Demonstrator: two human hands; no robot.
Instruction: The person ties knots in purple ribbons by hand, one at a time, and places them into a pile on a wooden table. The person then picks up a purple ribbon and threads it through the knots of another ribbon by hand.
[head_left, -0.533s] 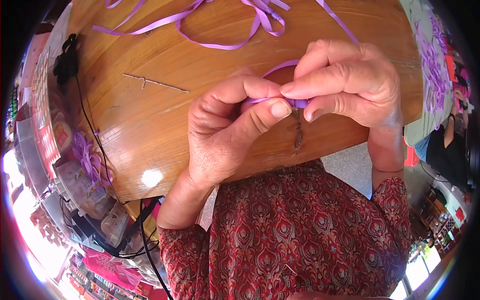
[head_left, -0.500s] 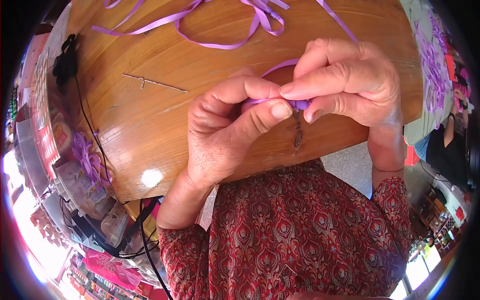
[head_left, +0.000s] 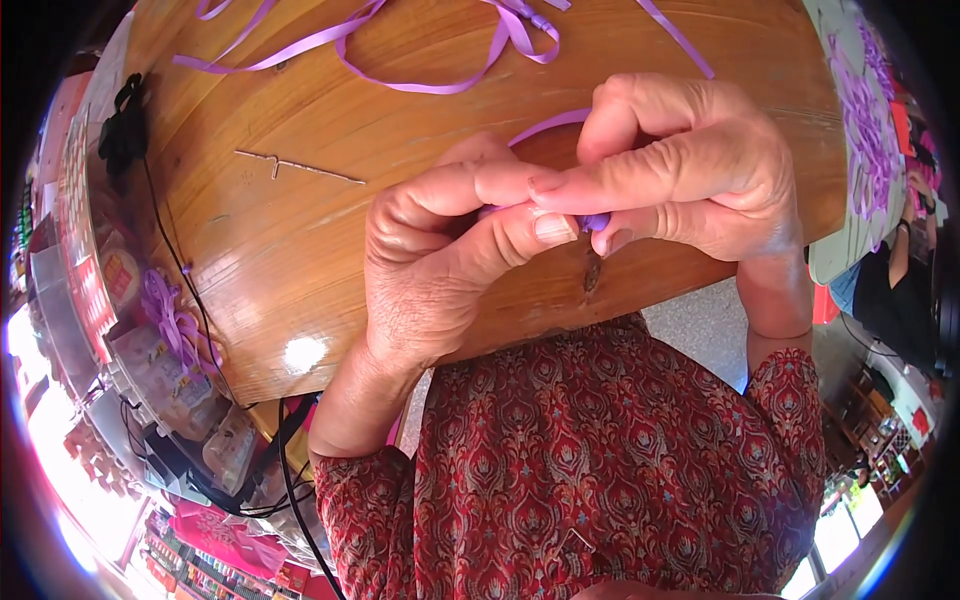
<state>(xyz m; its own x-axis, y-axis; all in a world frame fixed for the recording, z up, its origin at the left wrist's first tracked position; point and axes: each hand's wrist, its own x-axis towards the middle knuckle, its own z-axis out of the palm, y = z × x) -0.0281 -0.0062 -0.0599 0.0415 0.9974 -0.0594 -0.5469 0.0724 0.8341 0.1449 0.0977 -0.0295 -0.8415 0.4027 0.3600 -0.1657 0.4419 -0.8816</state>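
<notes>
My left hand (head_left: 440, 260) pinches a purple ribbon (head_left: 552, 122) between thumb and forefinger, over the near part of the wooden table. Close against it, my right hand (head_left: 690, 165) is closed around the same ribbon, its forefinger tip touching the left fingertips. A darker purple bead-like piece (head_left: 595, 222) shows between the two thumbs; the fingers hide most of it. A loop of the ribbon rises behind the hands. Left of my left hand, a thin twisted wire tool (head_left: 300, 166) lies on the table.
More purple ribbon (head_left: 415, 88) with beads lies along the table's (head_left: 250, 240) far side. A black cable (head_left: 170, 200) runs down the left edge, beside clear plastic boxes (head_left: 165, 365) and a purple ribbon bundle (head_left: 172, 310). Ribbons cover a pale table (head_left: 835, 262) at right, near another person (head_left: 895, 300).
Both hands have shifted slightly left. The right forefinger has slid further over the left fingertips, and less of the ribbon between them shows.
</notes>
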